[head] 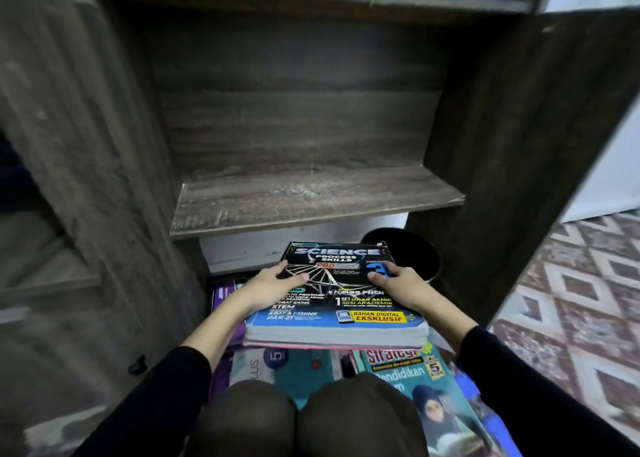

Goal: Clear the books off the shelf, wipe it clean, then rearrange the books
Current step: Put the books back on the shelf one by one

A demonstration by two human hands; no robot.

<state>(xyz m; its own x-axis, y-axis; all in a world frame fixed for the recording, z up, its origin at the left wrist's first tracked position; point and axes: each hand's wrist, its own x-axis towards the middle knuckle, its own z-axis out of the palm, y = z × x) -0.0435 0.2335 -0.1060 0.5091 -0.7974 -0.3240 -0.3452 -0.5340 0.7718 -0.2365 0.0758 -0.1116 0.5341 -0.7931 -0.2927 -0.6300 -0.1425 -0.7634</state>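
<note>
Both hands are gripping one stack of books: the left hand (273, 283) is clasping its left edge and the right hand (394, 280) its right edge, each with a thumb lying on the cover and fingers curling at the side, the two well apart across the width of the top book, a Science Process Skills workbook (332, 294). A thin pink book (311, 345) is riding underneath it, and the stack is hanging just above the person's knees, below and in front of the shelf (311, 200). That board is standing bare, so the clearing is looking finished, or nearly so. More books (415, 377) are lying spread on the floor under the stack. Whether the wiping is done is not showing: no cloth is in view, and the wood is carrying pale streaks. The rearranging is looking largely ahead.
</note>
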